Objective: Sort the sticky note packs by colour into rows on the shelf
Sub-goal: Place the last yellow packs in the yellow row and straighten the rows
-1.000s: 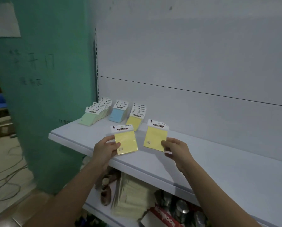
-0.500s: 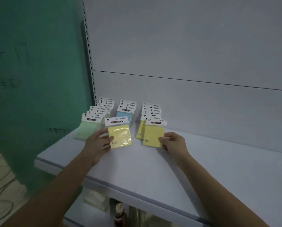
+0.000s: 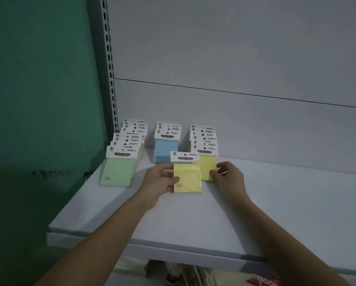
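Observation:
Three rows of sticky note packs stand at the back left of the white shelf (image 3: 193, 219): a green row (image 3: 119, 168), a blue row (image 3: 164, 149) and a yellow row (image 3: 204, 139). My left hand (image 3: 158, 182) pinches a yellow pack (image 3: 188, 178) by its left edge, just in front of the blue and yellow rows. My right hand (image 3: 228, 178) pinches the lower right edge of another yellow pack (image 3: 209, 168), which lies at the front of the yellow row, partly behind the first pack.
A green wall (image 3: 38, 100) stands at the left, next to the slotted shelf upright (image 3: 109, 65). The grey back panel (image 3: 235, 58) rises behind the rows. Goods show on a lower shelf (image 3: 193, 273) under the front edge.
Both hands have carried their yellow packs forward and rightward to the yellow row. The right hand's pack now lies at that row's front. The view has moved closer to the shelf.

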### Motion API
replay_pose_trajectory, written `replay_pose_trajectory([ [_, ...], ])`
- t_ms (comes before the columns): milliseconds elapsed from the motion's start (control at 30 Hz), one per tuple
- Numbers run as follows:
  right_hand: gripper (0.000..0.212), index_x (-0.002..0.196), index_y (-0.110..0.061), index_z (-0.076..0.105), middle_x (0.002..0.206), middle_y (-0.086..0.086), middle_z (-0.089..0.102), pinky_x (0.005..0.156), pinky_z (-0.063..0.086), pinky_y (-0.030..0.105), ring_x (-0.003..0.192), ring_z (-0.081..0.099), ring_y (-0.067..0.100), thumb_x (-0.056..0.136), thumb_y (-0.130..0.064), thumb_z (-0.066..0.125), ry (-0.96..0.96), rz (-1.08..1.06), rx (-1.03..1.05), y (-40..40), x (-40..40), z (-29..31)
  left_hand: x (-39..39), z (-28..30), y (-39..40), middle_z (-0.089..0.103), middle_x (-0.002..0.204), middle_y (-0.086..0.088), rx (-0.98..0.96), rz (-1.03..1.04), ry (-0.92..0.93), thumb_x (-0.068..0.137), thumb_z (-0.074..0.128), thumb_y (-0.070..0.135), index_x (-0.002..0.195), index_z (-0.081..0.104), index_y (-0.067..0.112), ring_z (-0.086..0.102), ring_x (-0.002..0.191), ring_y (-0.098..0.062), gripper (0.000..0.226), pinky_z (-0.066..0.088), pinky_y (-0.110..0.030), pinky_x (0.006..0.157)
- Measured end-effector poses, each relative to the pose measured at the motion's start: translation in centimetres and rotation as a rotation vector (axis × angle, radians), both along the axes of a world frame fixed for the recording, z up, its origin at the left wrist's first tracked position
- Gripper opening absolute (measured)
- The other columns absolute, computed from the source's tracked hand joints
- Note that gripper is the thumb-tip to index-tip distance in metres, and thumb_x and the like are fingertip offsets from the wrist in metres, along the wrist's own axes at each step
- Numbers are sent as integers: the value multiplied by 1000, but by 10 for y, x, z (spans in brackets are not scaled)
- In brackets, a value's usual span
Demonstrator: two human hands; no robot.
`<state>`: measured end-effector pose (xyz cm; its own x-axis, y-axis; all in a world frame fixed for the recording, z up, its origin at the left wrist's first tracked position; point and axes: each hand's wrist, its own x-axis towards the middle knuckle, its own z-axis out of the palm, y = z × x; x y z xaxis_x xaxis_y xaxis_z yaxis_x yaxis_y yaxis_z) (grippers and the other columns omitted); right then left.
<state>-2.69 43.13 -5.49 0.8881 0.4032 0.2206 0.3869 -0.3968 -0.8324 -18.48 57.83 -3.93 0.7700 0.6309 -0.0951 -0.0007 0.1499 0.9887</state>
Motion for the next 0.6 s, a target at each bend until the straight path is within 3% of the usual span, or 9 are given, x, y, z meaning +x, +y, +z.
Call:
replay_pose_trajectory([
  [100,13,102,-18,62,88,-1,64,63,40,17,78,58,14,89,-20,62,-25,-28,-11,2,-12,1,7,1,4,63,84,-11,40,-56,20,81,62,-15,110,59,1,66,71,-23,33,55,-26,50],
  [167,9,99,-19,60,88,-1,64,64,43,19,79,60,18,92,-18,56,-46,-52,19,3,-17,3,17,1,4,62,80,-7,103,-69,30,81,64,-13,108,60,2,63,67,-18,32,49,-20,45],
  [267,13,97,-8,59,87,4,63,67,46,31,74,59,23,89,-10,49,-3,-172,117,0,-22,4,32,-4,-2,64,82,-3,278,-31,61,79,68,-6,105,63,8,64,71,-17,29,52,-21,55],
  [367,22,102,-8,60,89,7,64,63,45,29,70,60,19,94,-15,41,94,-321,243,-4,-12,1,41,-9,-8,65,86,-3,399,3,92,79,69,-1,103,64,10,65,80,-21,27,53,-31,70],
  [600,22,96,-12,59,82,2,62,68,46,32,73,61,23,95,-17,38,136,-279,281,-1,4,-2,59,-14,-11,58,75,6,530,112,118,81,72,7,102,63,12,63,69,-10,23,54,-36,76],
])
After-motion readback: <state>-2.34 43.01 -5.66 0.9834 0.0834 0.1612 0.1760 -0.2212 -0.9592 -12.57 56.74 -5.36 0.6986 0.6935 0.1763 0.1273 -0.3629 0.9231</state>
